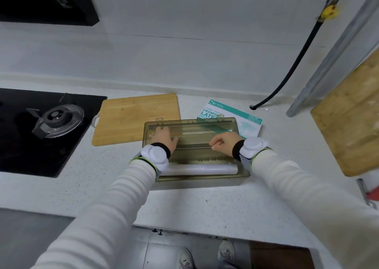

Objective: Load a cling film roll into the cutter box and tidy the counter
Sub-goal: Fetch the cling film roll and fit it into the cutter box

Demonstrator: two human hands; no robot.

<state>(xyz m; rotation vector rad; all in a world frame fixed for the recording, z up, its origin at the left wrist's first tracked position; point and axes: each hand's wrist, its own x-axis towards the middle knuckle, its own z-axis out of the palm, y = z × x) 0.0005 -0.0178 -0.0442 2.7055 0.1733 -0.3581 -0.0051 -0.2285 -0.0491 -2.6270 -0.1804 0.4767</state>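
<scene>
The left hand lies flat on the inner face of the cutter box, fingers straight and slightly spread, holding nothing. The right hand is curled, knuckles up, its fingertips down on the thin rail that runs across the box between the two hands. Whether it pinches the rail or only presses it cannot be told. Both wrists carry white round devices over white sleeves.

The box is translucent olive and stands open on the worktop, its lid folded back away from the person. The cling film roll lies lengthwise in the near trough.

Just left of the box, touching its far corner, lies a wooden cutting board. A teal-and-white box of gloves sits behind the lid, partly seen through it. Further left is the black hob.
</scene>
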